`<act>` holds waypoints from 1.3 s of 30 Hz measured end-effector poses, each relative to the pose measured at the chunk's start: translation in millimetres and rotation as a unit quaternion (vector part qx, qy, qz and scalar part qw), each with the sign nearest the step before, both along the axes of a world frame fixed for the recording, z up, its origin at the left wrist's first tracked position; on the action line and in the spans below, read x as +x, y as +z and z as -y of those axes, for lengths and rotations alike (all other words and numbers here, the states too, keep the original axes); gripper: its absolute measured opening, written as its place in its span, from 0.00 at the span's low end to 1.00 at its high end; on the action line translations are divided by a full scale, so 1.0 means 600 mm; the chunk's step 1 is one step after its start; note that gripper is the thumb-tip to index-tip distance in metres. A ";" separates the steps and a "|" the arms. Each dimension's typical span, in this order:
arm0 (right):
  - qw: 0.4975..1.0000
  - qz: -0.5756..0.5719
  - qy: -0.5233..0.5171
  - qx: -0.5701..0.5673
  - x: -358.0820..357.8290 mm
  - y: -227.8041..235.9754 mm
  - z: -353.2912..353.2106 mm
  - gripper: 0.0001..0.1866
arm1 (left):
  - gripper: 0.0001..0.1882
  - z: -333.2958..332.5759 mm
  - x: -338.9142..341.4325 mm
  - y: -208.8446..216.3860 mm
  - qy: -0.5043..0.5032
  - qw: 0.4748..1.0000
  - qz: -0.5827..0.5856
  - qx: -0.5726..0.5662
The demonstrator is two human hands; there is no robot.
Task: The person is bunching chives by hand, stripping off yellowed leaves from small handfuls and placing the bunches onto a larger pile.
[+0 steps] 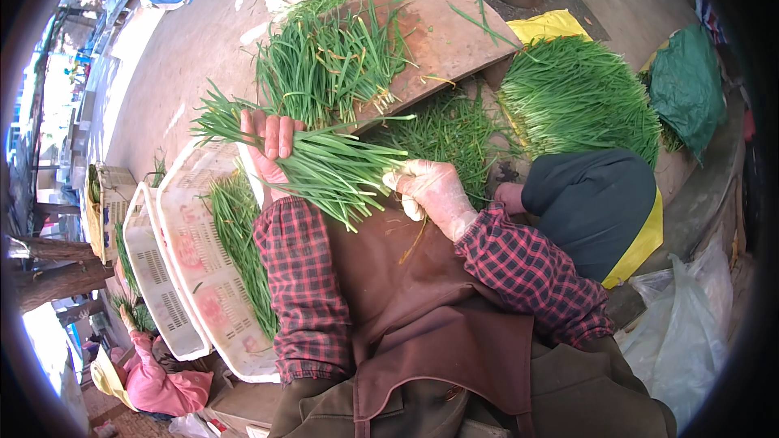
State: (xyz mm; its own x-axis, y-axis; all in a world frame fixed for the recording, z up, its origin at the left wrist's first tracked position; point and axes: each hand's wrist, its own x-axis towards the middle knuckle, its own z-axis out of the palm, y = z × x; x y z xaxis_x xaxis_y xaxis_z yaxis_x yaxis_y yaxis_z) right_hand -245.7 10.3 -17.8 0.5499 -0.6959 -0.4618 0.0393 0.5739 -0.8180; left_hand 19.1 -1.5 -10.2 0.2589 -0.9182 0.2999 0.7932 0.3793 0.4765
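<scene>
A bunch of green garlic chives (345, 166) lies across the front of my brown apron. My left hand (272, 142) is wrapped round it, fingers closed over the top. At the bunch's right end my right hand (438, 195), in a thin pale glove, has its fingers pinched on the tips of some stalks. Just below that hand, a thin yellowed strand (414, 242) shows against the apron. Beyond my hands, a loose heap of chives (333, 61) rests on a tilted wooden board (446, 16).
To the right stands a large neat stack of chives (580, 97) by a green bag (688, 89). White plastic crates (219, 292) with chives are at my left. Scattered trimmings (450, 130) lie under the board. A person in pink (166, 381) works at lower left.
</scene>
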 end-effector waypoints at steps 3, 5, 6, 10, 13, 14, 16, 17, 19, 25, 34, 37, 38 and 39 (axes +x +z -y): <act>0.999 -0.013 -0.028 -0.025 -0.005 -0.019 -0.001 0.09 | 0.22 -0.004 0.000 0.000 -0.001 1.000 -0.001 0.000; 0.980 -0.034 -0.065 -0.183 -0.031 -0.068 0.006 0.07 | 0.22 -0.005 0.001 0.003 -0.009 1.000 0.002 -0.007; 0.980 -0.056 -0.088 -0.169 -0.047 -0.073 0.015 0.07 | 0.22 -0.003 0.000 0.000 -0.013 1.000 -0.010 -0.016; 0.989 -0.092 -0.103 -0.056 -0.084 -0.053 0.046 0.10 | 0.23 -0.004 0.003 -0.002 -0.033 0.997 -0.038 -0.050; 0.985 -0.111 -0.068 -0.110 -0.087 -0.029 0.059 0.14 | 0.23 -0.004 0.007 -0.004 -0.055 0.996 -0.038 -0.065; 0.986 -0.092 -0.069 -0.122 -0.082 -0.020 0.062 0.16 | 0.23 -0.003 0.005 -0.006 -0.057 0.995 -0.044 -0.066; 0.986 -0.052 -0.069 -0.143 -0.055 0.027 0.068 0.19 | 0.23 -0.005 0.003 -0.010 -0.056 0.995 -0.055 -0.065; 0.987 -0.052 -0.018 -0.154 -0.047 0.037 0.073 0.22 | 0.23 -0.005 0.003 -0.011 -0.060 0.995 -0.050 -0.060; 0.990 -0.018 0.001 -0.138 -0.026 0.042 0.074 0.14 | 0.23 -0.001 -0.001 -0.012 -0.070 0.995 -0.042 -0.052; 0.987 -0.039 -0.124 -0.098 -0.036 0.023 0.080 0.07 | 0.23 -0.004 0.003 0.000 -0.056 0.994 -0.060 -0.078; 0.835 -0.200 0.001 -0.512 -0.064 -0.022 0.063 0.21 | 0.22 -0.005 0.023 -0.013 -0.102 0.984 -0.086 -0.116; 0.886 -0.082 0.025 -0.456 -0.030 0.047 0.034 0.26 | 0.22 0.001 0.018 -0.012 -0.108 0.983 -0.079 -0.123; 0.813 -0.107 -0.015 -0.572 -0.024 0.042 0.031 0.27 | 0.22 0.006 0.014 -0.014 -0.104 0.985 -0.079 -0.116; 0.810 -0.121 -0.028 -0.573 -0.018 0.039 0.028 0.23 | 0.22 0.005 0.014 -0.015 -0.096 0.987 -0.076 -0.107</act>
State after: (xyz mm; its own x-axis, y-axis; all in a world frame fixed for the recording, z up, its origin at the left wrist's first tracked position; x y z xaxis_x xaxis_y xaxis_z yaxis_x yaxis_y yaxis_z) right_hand -256.8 -6.4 5.7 0.4929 -0.7641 0.4161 -0.2011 -0.5653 -0.8000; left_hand 27.5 -4.8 -18.9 0.1439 -0.8746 0.4631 0.9165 0.2942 0.2709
